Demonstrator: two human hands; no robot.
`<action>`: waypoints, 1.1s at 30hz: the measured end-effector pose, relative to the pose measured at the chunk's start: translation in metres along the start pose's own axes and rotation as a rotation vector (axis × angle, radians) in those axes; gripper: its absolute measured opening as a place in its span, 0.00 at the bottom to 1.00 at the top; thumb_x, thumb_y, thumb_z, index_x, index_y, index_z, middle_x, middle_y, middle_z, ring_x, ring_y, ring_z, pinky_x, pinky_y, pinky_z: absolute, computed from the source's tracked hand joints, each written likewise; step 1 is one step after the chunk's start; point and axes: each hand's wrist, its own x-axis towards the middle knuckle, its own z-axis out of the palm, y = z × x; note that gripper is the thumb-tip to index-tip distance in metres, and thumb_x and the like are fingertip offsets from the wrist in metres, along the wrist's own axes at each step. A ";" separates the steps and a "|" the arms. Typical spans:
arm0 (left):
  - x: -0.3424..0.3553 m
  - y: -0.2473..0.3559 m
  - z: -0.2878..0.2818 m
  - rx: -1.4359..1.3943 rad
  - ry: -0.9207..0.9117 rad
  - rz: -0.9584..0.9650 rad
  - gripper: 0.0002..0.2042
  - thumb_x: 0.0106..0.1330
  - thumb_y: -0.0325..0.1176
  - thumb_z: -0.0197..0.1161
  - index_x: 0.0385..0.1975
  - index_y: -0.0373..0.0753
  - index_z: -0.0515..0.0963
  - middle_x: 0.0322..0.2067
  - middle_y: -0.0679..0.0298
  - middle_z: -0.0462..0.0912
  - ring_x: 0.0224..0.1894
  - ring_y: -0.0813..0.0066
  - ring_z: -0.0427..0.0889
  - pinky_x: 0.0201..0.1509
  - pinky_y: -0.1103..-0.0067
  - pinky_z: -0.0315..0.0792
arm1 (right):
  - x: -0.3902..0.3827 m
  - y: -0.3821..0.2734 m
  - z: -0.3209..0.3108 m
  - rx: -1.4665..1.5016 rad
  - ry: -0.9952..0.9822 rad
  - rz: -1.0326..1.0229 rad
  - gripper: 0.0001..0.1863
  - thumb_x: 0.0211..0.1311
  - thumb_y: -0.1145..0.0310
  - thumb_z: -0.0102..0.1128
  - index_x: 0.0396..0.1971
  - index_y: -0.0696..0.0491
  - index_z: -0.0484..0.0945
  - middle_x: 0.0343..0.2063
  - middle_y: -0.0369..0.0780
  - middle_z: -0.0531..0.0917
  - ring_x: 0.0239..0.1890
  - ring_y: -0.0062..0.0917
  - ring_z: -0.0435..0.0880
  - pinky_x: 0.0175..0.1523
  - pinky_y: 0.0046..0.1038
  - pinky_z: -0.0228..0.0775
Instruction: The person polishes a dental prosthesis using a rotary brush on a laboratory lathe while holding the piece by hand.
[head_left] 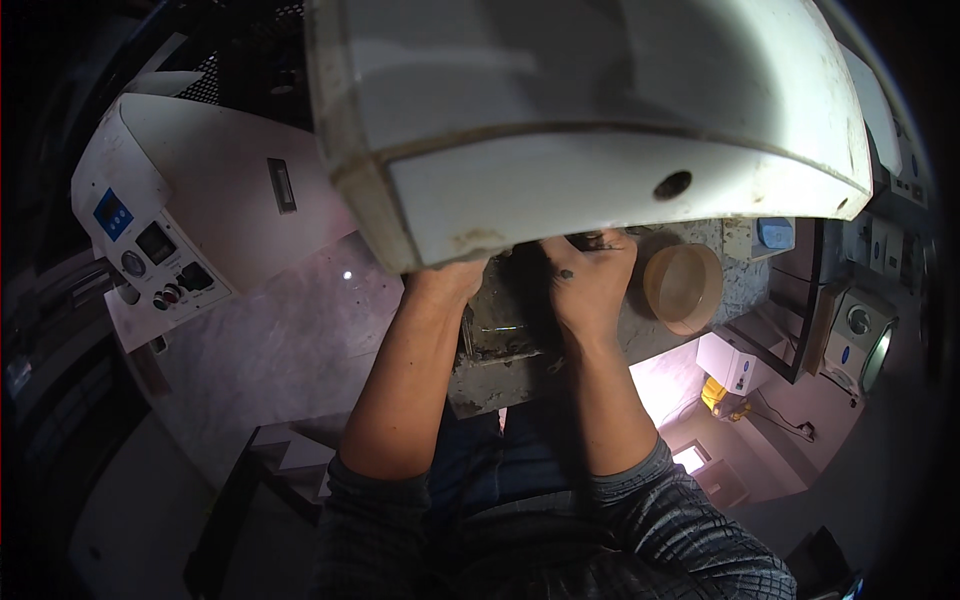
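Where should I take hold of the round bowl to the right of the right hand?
Probably pinch the bowl by its near wall, coming from the person's side: its rounded edge shows uncovered there, while the white housing looms just beyond it in view and the right hand is close on its left.

Large white housing [560, 190], grime-stained edges, overhanging grey worktop [480, 393]

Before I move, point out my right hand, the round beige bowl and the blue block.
Right hand [592, 284]: head view, on the back of the hand.
Round beige bowl [684, 290]: head view, on its visible middle.
Blue block [776, 233]: head view, on its blue face.
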 end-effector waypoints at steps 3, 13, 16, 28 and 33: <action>-0.003 -0.006 -0.011 0.440 -0.088 0.145 0.16 0.53 0.15 0.48 0.42 0.27 0.74 0.42 0.60 0.76 0.45 0.73 0.74 0.55 0.80 0.64 | -0.002 0.001 -0.002 -0.001 -0.017 0.003 0.10 0.53 0.82 0.63 0.37 0.63 0.84 0.31 0.37 0.87 0.33 0.14 0.81 0.43 0.18 0.72; -0.024 -0.019 -0.006 0.635 -0.083 0.627 0.19 0.54 0.10 0.44 0.45 0.24 0.73 0.40 0.56 0.82 0.37 0.80 0.80 0.38 0.87 0.71 | -0.009 0.011 -0.009 0.002 -0.028 0.039 0.11 0.53 0.81 0.63 0.39 0.62 0.85 0.30 0.36 0.86 0.31 0.12 0.80 0.40 0.15 0.71; -0.028 -0.022 -0.005 0.520 -0.053 0.592 0.17 0.58 0.10 0.44 0.46 0.24 0.72 0.39 0.56 0.82 0.37 0.80 0.80 0.38 0.88 0.71 | -0.009 0.010 -0.008 -0.013 -0.023 0.032 0.12 0.53 0.81 0.64 0.39 0.61 0.85 0.30 0.35 0.86 0.31 0.12 0.79 0.39 0.15 0.71; -0.031 -0.033 0.001 0.628 0.040 0.779 0.10 0.62 0.13 0.46 0.40 0.25 0.72 0.33 0.60 0.80 0.31 0.83 0.77 0.31 0.89 0.68 | -0.006 0.014 -0.006 0.048 -0.020 -0.022 0.11 0.54 0.80 0.64 0.39 0.61 0.85 0.29 0.35 0.86 0.31 0.11 0.79 0.38 0.15 0.70; -0.025 -0.043 0.003 0.904 0.093 0.839 0.09 0.58 0.12 0.46 0.35 0.26 0.73 0.29 0.64 0.77 0.24 0.86 0.72 0.24 0.87 0.62 | 0.002 0.007 -0.005 -0.062 0.044 -0.076 0.08 0.54 0.80 0.64 0.35 0.63 0.84 0.27 0.35 0.85 0.29 0.12 0.77 0.36 0.16 0.69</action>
